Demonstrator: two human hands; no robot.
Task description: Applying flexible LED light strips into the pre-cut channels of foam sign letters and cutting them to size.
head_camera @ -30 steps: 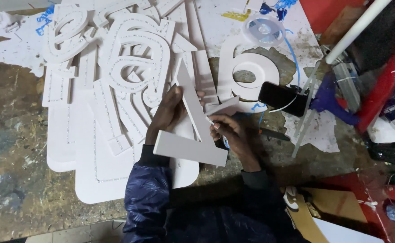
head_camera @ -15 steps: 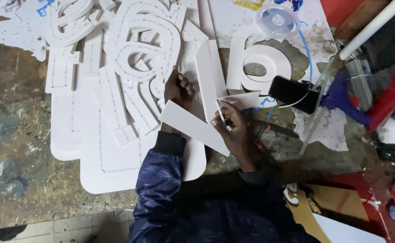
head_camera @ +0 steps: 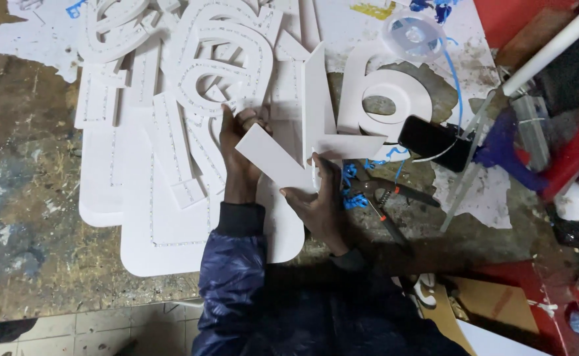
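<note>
Worktop (head_camera: 32, 217), stained and scuffed, fills the left of the view, and pale floor tiles (head_camera: 105, 326) show along its near edge. A rounded white panel (head_camera: 164, 237) with a dotted line near its rim lies flat on it, and cut white letter shapes (head_camera: 210, 72) with rows of small holes are heaped across it further back. The left hand (head_camera: 240, 148) rests on that heap, fingers curled around the upper left end of a white Y-shaped piece (head_camera: 283, 161), thumb lying along its edge. That piece sits in the middle, tilted up off the panel, its arms running up and to the right. The right hand (head_camera: 319, 198) grips the piece from below, thumb on the face, fingers closed behind it. Just beside this hand lie pliers (head_camera: 385, 194) with blue handles. Further back stands a white digit shape (head_camera: 385, 99), and a dark phone (head_camera: 434, 142) lies against its lower edge. A clear spool (head_camera: 413, 29) with blue wire sits at the far edge, and a white pipe (head_camera: 553, 46) runs slantwise at the right.
</note>
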